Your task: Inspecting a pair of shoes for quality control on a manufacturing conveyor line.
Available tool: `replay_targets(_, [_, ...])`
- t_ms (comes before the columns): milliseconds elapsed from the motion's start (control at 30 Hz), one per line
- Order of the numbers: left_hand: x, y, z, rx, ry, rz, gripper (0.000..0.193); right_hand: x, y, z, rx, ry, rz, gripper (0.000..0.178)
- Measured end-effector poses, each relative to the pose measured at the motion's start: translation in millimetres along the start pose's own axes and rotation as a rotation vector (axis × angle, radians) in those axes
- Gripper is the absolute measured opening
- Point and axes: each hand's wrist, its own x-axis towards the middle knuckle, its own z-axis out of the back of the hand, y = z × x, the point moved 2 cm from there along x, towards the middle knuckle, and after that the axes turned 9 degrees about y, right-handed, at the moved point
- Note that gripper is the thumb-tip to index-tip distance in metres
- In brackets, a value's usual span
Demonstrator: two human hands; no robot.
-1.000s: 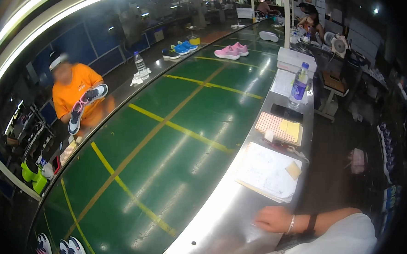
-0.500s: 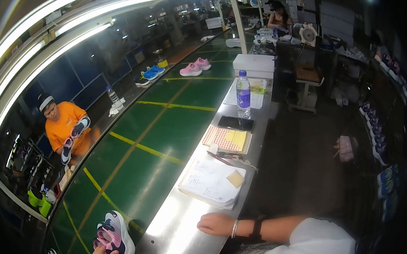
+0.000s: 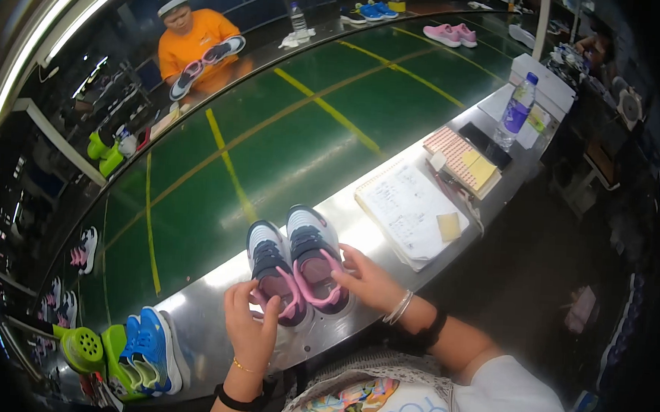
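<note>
A pair of white and navy sneakers with pink collars stands side by side on the metal ledge in front of me, toes pointing away. My left hand (image 3: 251, 329) is at the collar of the left sneaker (image 3: 271, 262), fingers on its outer side and thumb near the heel. At the right sneaker (image 3: 312, 242), my right hand (image 3: 367, 279) has its thumb at the pink collar and its fingers along the outer side.
Right of the sneakers lie an open notebook (image 3: 404, 206), a phone (image 3: 482, 143) and a water bottle (image 3: 515, 111). Blue sneakers (image 3: 154, 350) sit in a green holder at lower left. Across the green belt (image 3: 273, 143), a person in orange (image 3: 196, 46) holds two shoes.
The view has swung left and down. The sneakers, held by my left hand at the belt before, now stand on the ledge. My right hand has left the ledge and reached the right sneaker.
</note>
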Motion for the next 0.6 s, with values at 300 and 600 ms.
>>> replay_targets(300, [-15.2, 38.9, -23.1, -1.113, 0.165, 0.429, 0.059, 9.8, 8.6, -10.1, 0.180, 0.075, -0.011, 0.065])
replay_targets(600, [-46.5, 40.4, -36.1, -1.177, 0.063, 0.246, 0.065, -16.9, 13.6, -25.4, 0.315, 0.059, 0.161, 0.068])
